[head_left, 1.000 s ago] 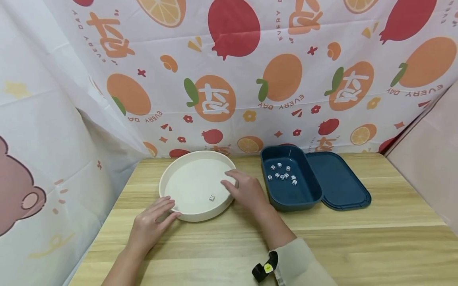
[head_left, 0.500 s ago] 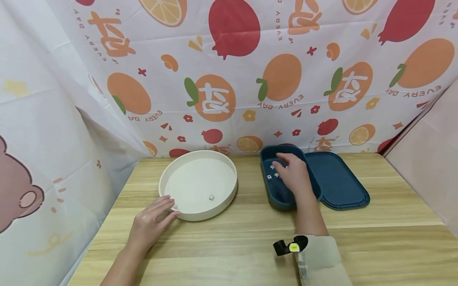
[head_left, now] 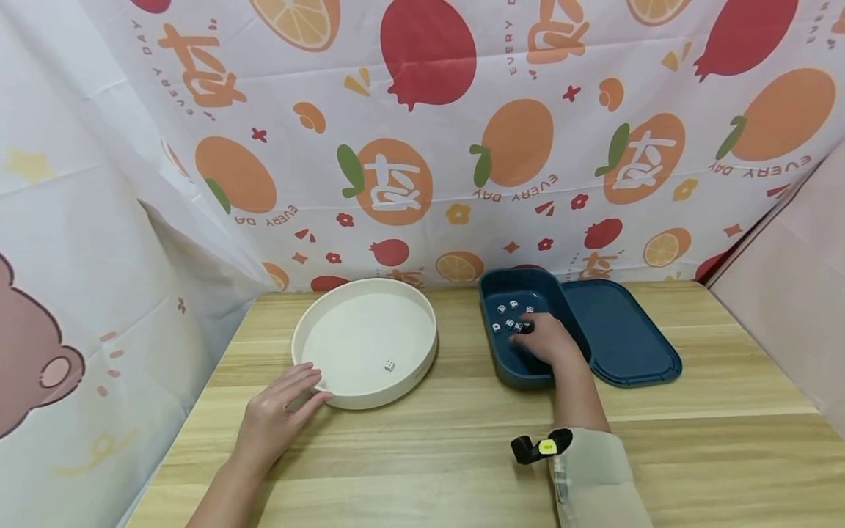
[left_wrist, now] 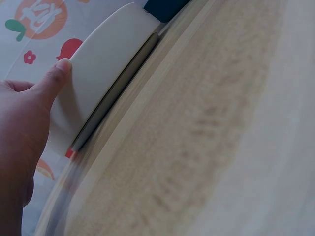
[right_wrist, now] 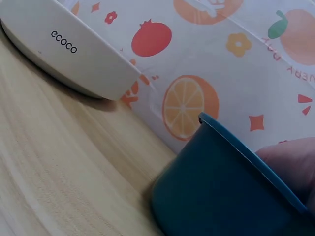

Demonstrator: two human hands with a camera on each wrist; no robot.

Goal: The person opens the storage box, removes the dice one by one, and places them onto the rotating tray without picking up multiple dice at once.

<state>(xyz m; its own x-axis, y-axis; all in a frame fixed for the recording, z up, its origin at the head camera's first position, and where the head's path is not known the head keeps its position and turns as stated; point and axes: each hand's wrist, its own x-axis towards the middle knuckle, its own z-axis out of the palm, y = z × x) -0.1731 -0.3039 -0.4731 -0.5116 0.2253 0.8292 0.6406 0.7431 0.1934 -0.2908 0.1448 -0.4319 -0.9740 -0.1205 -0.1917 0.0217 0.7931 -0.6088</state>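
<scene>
A round cream tray [head_left: 363,330] stands on the left of the table, with one white die [head_left: 389,365] in it. My left hand [head_left: 273,413] holds its front-left edge, fingers over the rim and thumb against the outer wall in the left wrist view. My right hand [head_left: 551,339] reaches down into a dark blue box [head_left: 521,378], thumb and forefinger apart beside several white dice [head_left: 509,323]. Some dice there are hidden behind the fingers. In the right wrist view the box wall [right_wrist: 211,182] covers most of that hand.
The box's dark blue lid [head_left: 623,334] lies flat to its right. The wooden table [head_left: 422,455] ends at the back against a fruit-print cloth [head_left: 455,147]. A pale cloth [head_left: 99,220] hangs on the left. A black wrist strap [head_left: 541,446] is on the right sleeve.
My right hand has left the tray's right side, moved right to the box and dropped lower among the dice. My left hand and the die in the tray have stayed in place.
</scene>
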